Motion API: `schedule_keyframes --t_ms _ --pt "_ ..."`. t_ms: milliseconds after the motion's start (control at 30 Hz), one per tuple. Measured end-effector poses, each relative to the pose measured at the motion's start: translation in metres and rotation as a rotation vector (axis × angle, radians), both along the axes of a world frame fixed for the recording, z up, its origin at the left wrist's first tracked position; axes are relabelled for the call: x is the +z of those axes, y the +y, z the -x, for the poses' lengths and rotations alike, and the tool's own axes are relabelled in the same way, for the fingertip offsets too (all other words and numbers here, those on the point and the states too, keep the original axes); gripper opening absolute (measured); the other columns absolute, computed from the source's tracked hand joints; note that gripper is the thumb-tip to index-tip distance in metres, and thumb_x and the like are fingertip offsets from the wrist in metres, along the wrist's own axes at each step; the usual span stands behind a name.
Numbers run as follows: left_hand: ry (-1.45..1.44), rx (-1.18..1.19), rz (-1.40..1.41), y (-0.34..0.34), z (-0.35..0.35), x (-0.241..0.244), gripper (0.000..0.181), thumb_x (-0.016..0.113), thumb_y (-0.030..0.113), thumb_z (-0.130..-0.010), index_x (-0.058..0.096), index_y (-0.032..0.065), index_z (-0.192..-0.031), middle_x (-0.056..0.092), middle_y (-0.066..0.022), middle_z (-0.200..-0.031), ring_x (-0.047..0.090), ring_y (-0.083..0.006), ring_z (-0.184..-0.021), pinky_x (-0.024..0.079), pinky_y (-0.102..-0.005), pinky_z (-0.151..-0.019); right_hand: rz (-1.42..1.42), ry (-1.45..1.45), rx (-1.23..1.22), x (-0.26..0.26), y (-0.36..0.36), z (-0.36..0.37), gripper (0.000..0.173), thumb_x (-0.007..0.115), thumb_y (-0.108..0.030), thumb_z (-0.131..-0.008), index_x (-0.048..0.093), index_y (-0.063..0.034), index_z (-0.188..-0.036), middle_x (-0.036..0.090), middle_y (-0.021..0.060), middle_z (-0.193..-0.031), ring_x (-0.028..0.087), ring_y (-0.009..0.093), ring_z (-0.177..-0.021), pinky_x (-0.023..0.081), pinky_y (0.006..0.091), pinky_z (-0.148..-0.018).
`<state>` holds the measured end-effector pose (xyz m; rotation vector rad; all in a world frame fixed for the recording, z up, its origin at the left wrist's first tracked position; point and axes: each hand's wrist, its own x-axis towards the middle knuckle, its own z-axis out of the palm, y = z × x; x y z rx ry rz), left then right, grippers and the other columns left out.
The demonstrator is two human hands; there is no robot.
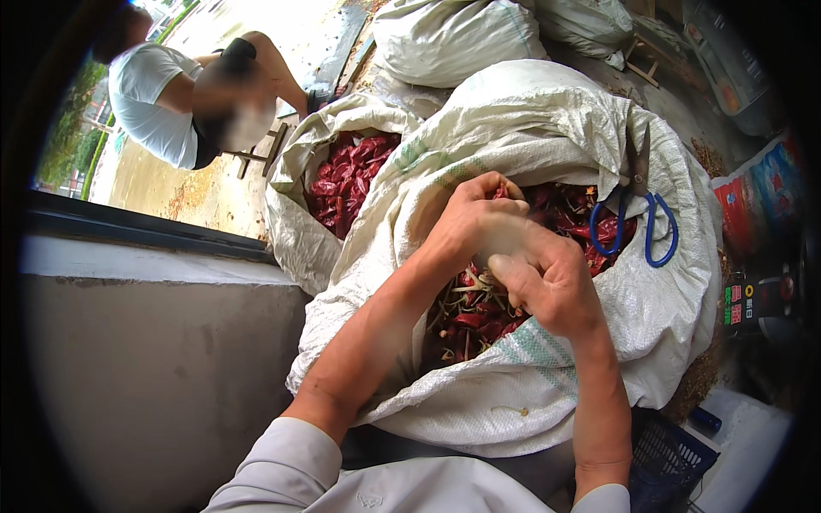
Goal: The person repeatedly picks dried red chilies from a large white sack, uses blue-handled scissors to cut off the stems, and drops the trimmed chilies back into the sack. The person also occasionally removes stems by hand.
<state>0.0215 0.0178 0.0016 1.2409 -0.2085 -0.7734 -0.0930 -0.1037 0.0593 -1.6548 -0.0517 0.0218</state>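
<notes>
Both my hands are over the mouth of a large white woven sack [648, 314] of dried red chillies [474, 320], some with pale stems. My left hand [481, 211] has its fingers curled round a dried red chilli [501, 191]. Close beside it, my right hand [551, 276] is bent with thumb and forefinger near each other; whether it pinches a stem cannot be told. Scissors with blue handles [660, 231] lie on the sack's rolled rim, to the right of my hands. Another open sack [301, 250] behind on the left holds more red chillies [353, 179].
A person [154, 102] sits on a low wooden stool [272, 151] at the upper left. Full white sacks [455, 38] stand behind. On the left is a low wall [160, 372]; a blue plastic basket [667, 449] is at the lower right, below a red and blue package [757, 192].
</notes>
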Motion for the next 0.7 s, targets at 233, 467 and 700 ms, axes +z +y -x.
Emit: schedule_keyframes --t_ms 233,467,700 --pt "-0.172 0.169 -0.338 -0.002 -0.012 0.007 0.013 0.074 0.012 -0.084 0.065 0.0044 -0.090 0.061 -0.0002 -0.076 0.056 -0.0078 -0.064 0.046 -0.0248 -0.057 0.743 -0.364 -0.399 -0.037 -0.027 -0.017 0.011 0.071 -0.014 -0.086 0.066 -0.0061 -0.092 0.066 0.0164 -0.079 0.068 0.034 -0.073 0.053 0.0444 -0.063" --pt "-0.454 0.103 -0.624 0.005 -0.010 0.015 0.023 0.077 0.021 -0.083 0.070 0.0019 -0.094 0.070 -0.0111 -0.079 0.065 -0.0183 -0.066 0.052 -0.0321 -0.062 1.555 -0.015 -0.153 -0.046 -0.038 0.022 0.009 0.061 -0.009 -0.084 0.069 -0.0072 -0.088 0.066 0.0090 -0.089 0.065 0.026 -0.089 0.053 0.0393 -0.075" --pt "-0.741 -0.068 -0.741 -0.007 0.003 0.014 0.022 0.075 0.019 -0.080 0.071 0.0069 -0.098 0.068 -0.0124 -0.078 0.063 -0.0226 -0.069 0.051 -0.0359 -0.069 1.618 0.190 -0.144 -0.021 -0.046 0.035 0.013 0.060 -0.008 -0.084 0.069 -0.0070 -0.094 0.068 0.0087 -0.096 0.063 0.028 -0.094 0.051 0.0401 -0.079"
